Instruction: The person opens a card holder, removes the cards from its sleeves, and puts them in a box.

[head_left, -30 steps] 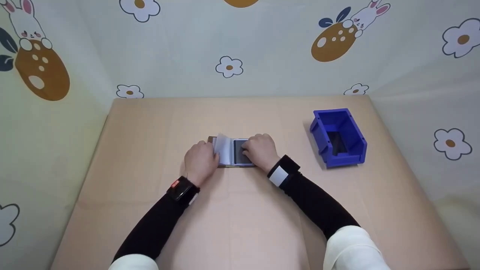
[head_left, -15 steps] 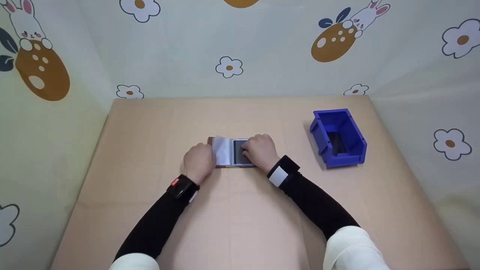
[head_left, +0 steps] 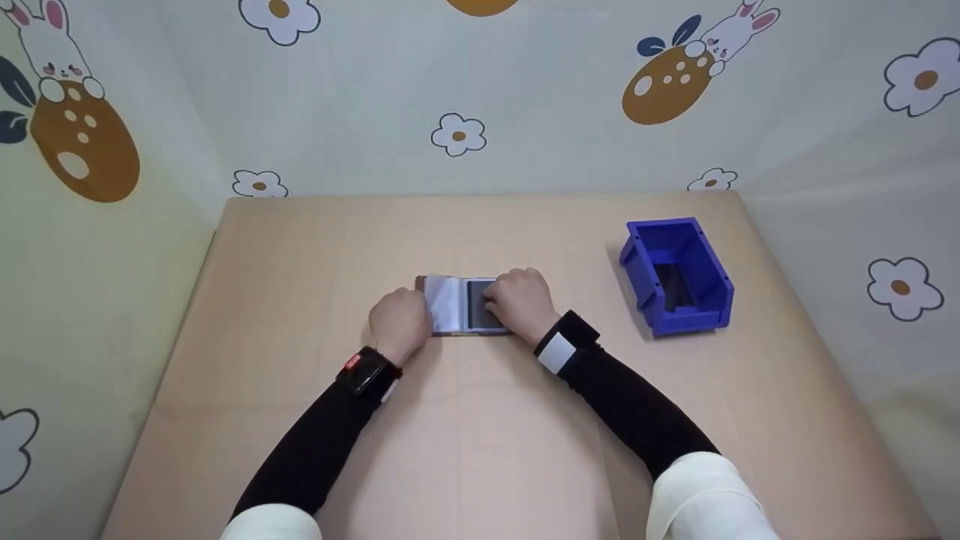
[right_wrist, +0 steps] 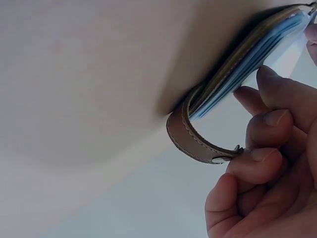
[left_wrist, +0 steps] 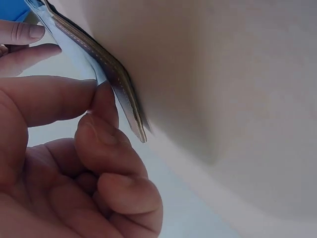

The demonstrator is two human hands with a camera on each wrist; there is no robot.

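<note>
A brown leather card holder (left_wrist: 106, 59) lies opened on the table between my hands. My left hand (head_left: 400, 319) pinches a clear plastic sleeve (head_left: 446, 304) of its left side between thumb and index finger. On the right side a dark card (head_left: 477, 304) shows, partly covered by the fingers of my right hand (head_left: 523, 300). In the right wrist view, thumb and index finger pinch at the edge of the stacked sleeves (right_wrist: 247, 64). The holder's stitched strap (right_wrist: 193, 141) with a metal snap curves up beside the other curled fingers.
At the right of the table (head_left: 300, 255) stands a blue plastic bin (head_left: 690, 324), with a dark flat piece (head_left: 673, 285) inside. Patterned cloth walls (head_left: 360, 120) rise behind the table and on both sides.
The left-side sleeve, raised a second ago, now lies lower and flatter to the left. My left hand has shifted slightly left with it; the right hand stays in place.
</note>
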